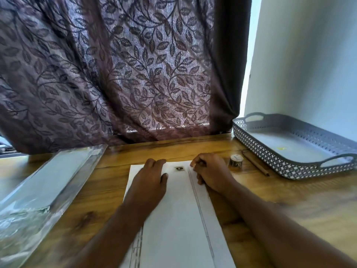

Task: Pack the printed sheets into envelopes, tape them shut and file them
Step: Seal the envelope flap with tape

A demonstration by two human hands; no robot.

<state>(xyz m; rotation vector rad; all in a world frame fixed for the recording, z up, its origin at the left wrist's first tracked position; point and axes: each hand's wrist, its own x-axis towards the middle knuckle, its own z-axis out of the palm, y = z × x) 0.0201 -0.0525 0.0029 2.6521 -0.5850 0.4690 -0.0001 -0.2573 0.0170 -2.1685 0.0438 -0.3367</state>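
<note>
Envelope (179,209) – white, long, flat on table (289,200), mid near edge; flap (204,200) along its right side. Left hand (150,176) flat on it, fingers together. Right hand (210,171) curled at flap's far corner – can't tell if pinching. Tape roll (236,160), pencil (255,165), grey tray (270,163) right; plastic pack (38,190) left.

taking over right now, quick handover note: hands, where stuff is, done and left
Left hand: flat on the envelope, pressing it to the table.
Right hand: curled at the far end of the envelope's long flap; unclear if it pinches anything.
Printed sheet peeks out at the envelope's near left edge.
Tape roll and pencil lie right of the hands, with the grey tray beyond; plastic pack on the left.
Done: seemingly the sheet is packed.
Left: no tape shows along the flap; tape it, then file.
</note>
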